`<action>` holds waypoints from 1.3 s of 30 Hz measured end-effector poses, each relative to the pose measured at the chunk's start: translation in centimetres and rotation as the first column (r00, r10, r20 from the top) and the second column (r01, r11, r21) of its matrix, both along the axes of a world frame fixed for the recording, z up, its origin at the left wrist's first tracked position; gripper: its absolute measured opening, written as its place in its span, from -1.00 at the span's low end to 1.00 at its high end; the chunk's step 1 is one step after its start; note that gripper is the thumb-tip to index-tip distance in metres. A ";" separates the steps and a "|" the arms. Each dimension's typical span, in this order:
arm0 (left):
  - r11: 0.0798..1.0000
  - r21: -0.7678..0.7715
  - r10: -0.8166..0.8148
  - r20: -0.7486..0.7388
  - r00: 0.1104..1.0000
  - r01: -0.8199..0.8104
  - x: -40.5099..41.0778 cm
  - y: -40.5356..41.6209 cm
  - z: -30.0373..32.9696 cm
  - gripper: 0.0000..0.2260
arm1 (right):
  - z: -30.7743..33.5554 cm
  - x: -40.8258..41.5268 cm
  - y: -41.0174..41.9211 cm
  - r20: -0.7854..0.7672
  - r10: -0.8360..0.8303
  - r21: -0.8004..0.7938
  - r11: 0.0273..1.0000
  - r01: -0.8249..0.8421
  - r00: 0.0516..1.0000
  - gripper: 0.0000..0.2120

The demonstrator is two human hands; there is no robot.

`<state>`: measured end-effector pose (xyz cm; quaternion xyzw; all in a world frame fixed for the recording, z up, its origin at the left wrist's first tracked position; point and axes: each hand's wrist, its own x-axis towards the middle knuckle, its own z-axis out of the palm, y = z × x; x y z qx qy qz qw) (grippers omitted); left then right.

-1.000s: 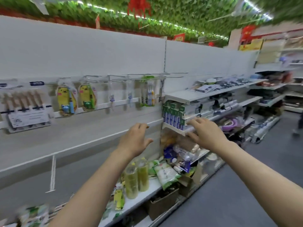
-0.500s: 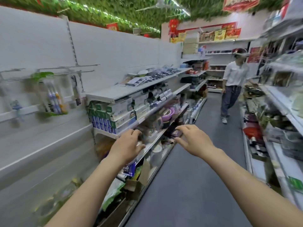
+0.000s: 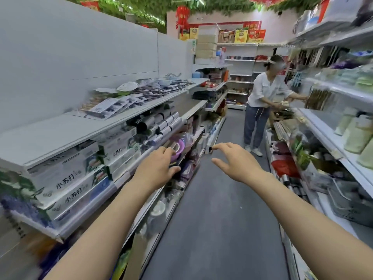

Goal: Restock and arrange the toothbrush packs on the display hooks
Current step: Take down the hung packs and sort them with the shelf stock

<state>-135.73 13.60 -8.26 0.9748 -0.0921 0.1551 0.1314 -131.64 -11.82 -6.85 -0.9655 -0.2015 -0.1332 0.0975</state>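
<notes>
No toothbrush packs on hooks and no display hooks are in view now; I face down a shop aisle. My left hand [image 3: 156,168] is stretched forward in front of the left shelving, fingers loosely curled, holding nothing. My right hand [image 3: 235,161] hangs over the grey aisle floor, fingers spread and relaxed, also holding nothing. Flat blister packs [image 3: 129,100], possibly toothbrushes but too blurred to tell, lie on the top shelf at the left.
White toothpaste boxes [image 3: 84,170] are stacked on the left shelf [image 3: 60,132]. A person in a white shirt [image 3: 262,102] stands in the aisle at the right shelving [image 3: 331,142]. The grey floor [image 3: 218,219] runs straight ahead between the shelves.
My view has swung right, away from the hooks with hanging packs, to look down the aisle. Both hands stayed stretched out in front and hold nothing.
</notes>
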 end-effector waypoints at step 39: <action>0.932 0.053 0.346 0.154 0.926 -0.357 89.4 -3.6 6.0 -0.54 | 4.4 98.1 1.1 0.052 0.445 0.028 0.894 -0.447 0.894 -0.53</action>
